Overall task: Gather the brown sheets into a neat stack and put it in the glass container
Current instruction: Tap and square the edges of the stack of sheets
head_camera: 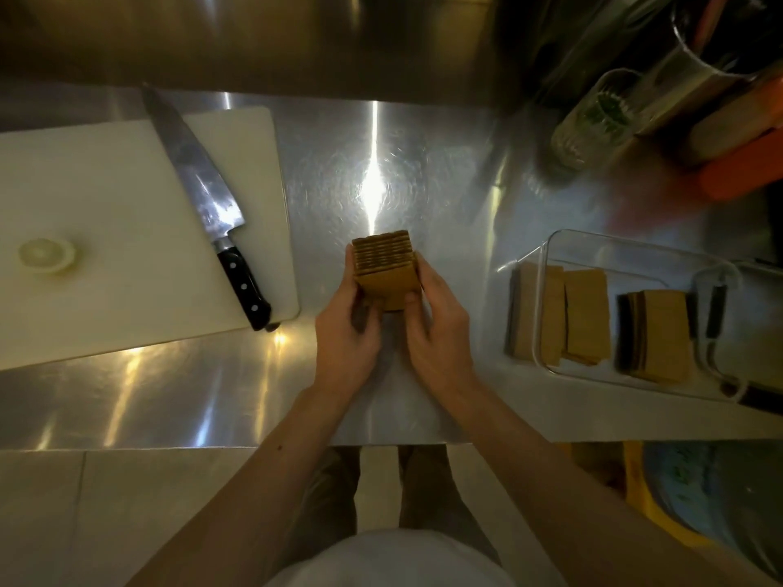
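A thick stack of brown sheets [383,264] stands on edge on the steel counter, squeezed between both hands. My left hand [345,328] presses its left side and my right hand [438,328] presses its right side. To the right lies a clear glass container [635,243] with two more piles of brown sheets [587,317] lying inside it.
A white cutting board [106,213] at the left carries a large chef's knife [199,192] and a pale onion piece [46,255]. Glass jars [593,120] and an orange object [745,163] stand at the back right. The counter's front edge [296,446] runs just below my forearms.
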